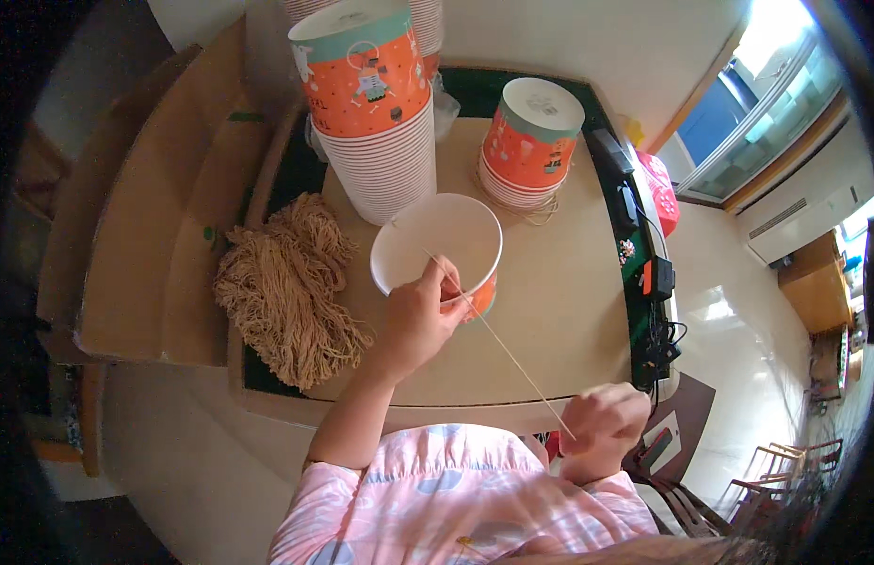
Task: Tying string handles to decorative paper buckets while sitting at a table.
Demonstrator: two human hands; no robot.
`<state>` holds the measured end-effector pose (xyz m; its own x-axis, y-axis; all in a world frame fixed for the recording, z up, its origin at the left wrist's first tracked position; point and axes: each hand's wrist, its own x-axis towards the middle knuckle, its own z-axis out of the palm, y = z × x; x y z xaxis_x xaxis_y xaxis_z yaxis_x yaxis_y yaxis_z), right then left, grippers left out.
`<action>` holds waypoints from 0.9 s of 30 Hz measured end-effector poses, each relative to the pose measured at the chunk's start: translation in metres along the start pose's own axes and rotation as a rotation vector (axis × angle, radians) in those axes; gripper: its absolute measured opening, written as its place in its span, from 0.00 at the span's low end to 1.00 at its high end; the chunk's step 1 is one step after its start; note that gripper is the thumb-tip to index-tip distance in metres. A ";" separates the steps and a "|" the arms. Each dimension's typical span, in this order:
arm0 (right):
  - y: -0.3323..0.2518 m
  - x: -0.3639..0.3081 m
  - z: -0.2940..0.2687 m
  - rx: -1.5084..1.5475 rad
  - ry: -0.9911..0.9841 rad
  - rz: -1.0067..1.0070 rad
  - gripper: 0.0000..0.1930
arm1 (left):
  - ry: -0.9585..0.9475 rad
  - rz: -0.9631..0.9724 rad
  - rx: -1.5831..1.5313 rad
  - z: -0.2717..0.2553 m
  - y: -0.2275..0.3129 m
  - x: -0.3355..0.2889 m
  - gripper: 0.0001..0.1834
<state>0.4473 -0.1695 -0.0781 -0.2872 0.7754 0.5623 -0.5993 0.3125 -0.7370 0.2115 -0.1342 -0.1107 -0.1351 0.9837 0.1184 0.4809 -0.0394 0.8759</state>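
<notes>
Where left fingers (444,269) grip cup (456,224), string (519,366) crosses

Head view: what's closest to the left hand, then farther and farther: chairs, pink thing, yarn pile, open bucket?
1. Open bucket, touching the left hand.
2. Yarn pile, left on the table.
3. Pink thing, right table edge.
4. Chairs, far right floor.

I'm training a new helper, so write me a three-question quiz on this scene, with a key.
1. Which hand is at the rim of the open paper bucket?
2. True or false: the bundle of tan cords lies to the right of that bucket.
3. Fill in: the pale cord stretches down across the table edge to the ____.

Key:
1. The left hand.
2. False.
3. Right hand.
</notes>
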 end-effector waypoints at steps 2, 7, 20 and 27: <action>0.002 -0.001 -0.005 0.055 0.027 0.058 0.09 | 0.073 0.052 0.129 -0.002 -0.002 0.000 0.13; 0.008 0.000 -0.038 0.506 -0.164 0.045 0.02 | 0.055 0.183 0.173 -0.006 -0.008 -0.001 0.13; 0.044 0.002 -0.035 -0.139 0.124 -0.052 0.09 | -0.095 0.086 -0.061 -0.010 0.004 0.003 0.15; 0.134 0.003 -0.039 -0.204 0.217 0.394 0.03 | -0.225 0.040 -0.121 -0.001 0.004 0.000 0.09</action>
<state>0.3951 -0.1041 -0.1895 -0.2874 0.9458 0.1512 -0.3115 0.0570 -0.9485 0.2124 -0.1342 -0.1066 0.0847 0.9947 0.0589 0.3732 -0.0865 0.9237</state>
